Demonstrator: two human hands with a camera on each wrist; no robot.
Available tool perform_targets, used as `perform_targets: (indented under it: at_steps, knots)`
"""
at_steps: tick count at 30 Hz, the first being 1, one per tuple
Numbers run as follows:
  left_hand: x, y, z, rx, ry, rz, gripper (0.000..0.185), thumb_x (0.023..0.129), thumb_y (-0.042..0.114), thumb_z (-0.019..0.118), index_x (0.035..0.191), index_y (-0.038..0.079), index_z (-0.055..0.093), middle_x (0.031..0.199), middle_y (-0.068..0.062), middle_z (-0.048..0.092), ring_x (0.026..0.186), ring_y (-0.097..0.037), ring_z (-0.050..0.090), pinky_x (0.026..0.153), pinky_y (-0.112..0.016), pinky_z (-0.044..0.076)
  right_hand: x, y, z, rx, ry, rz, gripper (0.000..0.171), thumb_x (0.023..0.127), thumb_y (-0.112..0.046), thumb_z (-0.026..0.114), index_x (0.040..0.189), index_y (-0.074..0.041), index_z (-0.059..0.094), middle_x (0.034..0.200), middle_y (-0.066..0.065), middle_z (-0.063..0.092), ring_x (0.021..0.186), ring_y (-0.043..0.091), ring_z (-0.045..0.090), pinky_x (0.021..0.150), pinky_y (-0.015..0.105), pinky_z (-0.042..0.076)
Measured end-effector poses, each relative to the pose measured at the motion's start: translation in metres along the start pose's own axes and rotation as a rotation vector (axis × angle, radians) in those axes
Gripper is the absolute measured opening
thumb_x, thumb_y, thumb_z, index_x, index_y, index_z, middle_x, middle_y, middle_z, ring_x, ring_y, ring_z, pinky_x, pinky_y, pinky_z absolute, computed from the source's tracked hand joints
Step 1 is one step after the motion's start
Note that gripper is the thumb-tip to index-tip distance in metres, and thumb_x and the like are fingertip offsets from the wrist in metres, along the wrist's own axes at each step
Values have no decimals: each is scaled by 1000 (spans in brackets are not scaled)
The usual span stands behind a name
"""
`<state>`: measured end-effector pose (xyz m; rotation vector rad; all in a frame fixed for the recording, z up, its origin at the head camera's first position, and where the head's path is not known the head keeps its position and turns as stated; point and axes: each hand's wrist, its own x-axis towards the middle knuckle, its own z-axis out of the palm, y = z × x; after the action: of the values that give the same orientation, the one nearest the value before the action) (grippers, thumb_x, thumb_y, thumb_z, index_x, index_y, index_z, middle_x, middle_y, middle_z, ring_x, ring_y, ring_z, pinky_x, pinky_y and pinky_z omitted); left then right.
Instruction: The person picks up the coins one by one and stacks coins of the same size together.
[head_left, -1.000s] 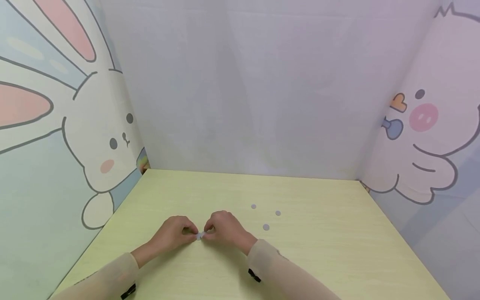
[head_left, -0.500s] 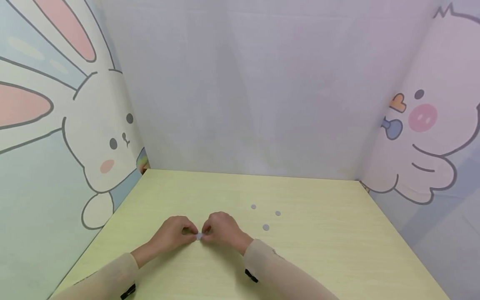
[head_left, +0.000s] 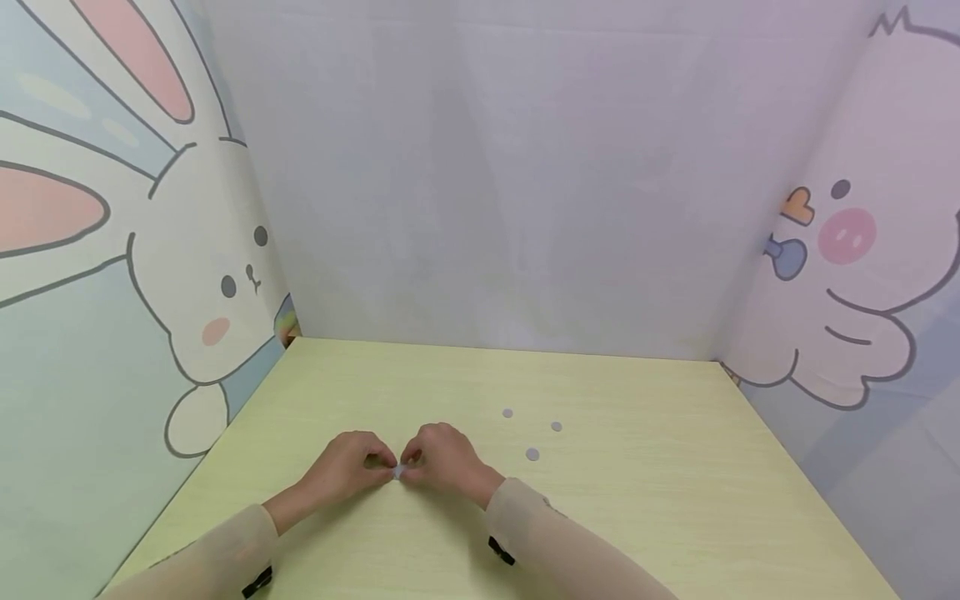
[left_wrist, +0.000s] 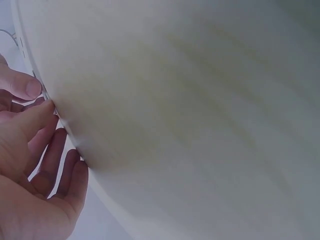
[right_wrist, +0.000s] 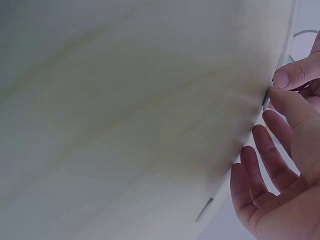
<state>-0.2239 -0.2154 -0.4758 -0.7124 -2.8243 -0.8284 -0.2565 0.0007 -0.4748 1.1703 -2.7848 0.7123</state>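
Small grey coins [head_left: 398, 472] lie together on the table, between the fingertips of both hands; how many are there I cannot tell. From the left side, my left hand [head_left: 347, 463] pinches them at the edge with thumb and index finger. My right hand [head_left: 444, 460] pinches from the right, its fingertips almost meeting the left ones. In the right wrist view a coin's thin edge [right_wrist: 267, 96] shows by the right thumb and fingers. The left wrist view shows the left hand [left_wrist: 37, 165] low against the tabletop, with the coins mostly hidden.
Three more coins lie apart to the right: one farther back [head_left: 507, 413], one at the right [head_left: 557, 427] and one nearer [head_left: 532, 455]. The pale yellow table [head_left: 637, 500] ends at a plain cloth backdrop [head_left: 480, 183], with printed cartoon cloths at both sides.
My right hand has moved slightly left, bringing its tilted coin onto the grey coin at the left fingertips. The left hand and the three loose coins have stayed in place.
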Motion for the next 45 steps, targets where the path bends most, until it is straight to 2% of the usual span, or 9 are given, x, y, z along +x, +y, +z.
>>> perform_targets:
  at_steps: [9, 21, 31, 38, 45]
  knots:
    - [1, 0, -2, 1, -10, -25, 9, 87, 19, 90, 91, 22, 83, 90, 14, 75, 88, -11, 69, 82, -31, 56, -1, 4, -2, 34, -9, 48, 11, 89, -25, 90, 93, -15, 87, 87, -11, 79, 82, 2, 62, 75, 17, 49]
    - [0, -3, -2, -13, -14, -26, 9, 87, 18, 90, 92, 22, 84, 91, 15, 75, 89, -10, 69, 81, -31, 55, -4, 6, 0, 167, -4, 131, 7, 86, -15, 91, 91, -13, 87, 87, -9, 79, 81, 2, 59, 75, 18, 47]
    - [0, -3, 0, -20, -11, -32, 11, 86, 15, 90, 92, 22, 84, 91, 15, 76, 89, -8, 69, 81, -30, 56, -3, 1, -1, 139, -1, 179, 5, 85, -19, 92, 87, -18, 87, 89, -14, 77, 84, -1, 57, 79, 19, 47]
    - [0, -4, -1, -22, -15, -34, 10, 86, 15, 90, 92, 22, 84, 91, 15, 75, 89, -7, 69, 81, -29, 56, -1, 3, 2, 134, 11, 174, 5, 85, -21, 92, 85, -20, 87, 86, -16, 77, 81, -2, 56, 77, 18, 46]
    - [1, -4, -1, -18, -14, -40, 10, 86, 16, 90, 92, 21, 84, 90, 15, 75, 89, -9, 69, 81, -30, 56, -2, 1, 3, 169, 19, 191, 6, 84, -18, 92, 83, -20, 87, 82, -15, 77, 79, -2, 54, 77, 19, 45]
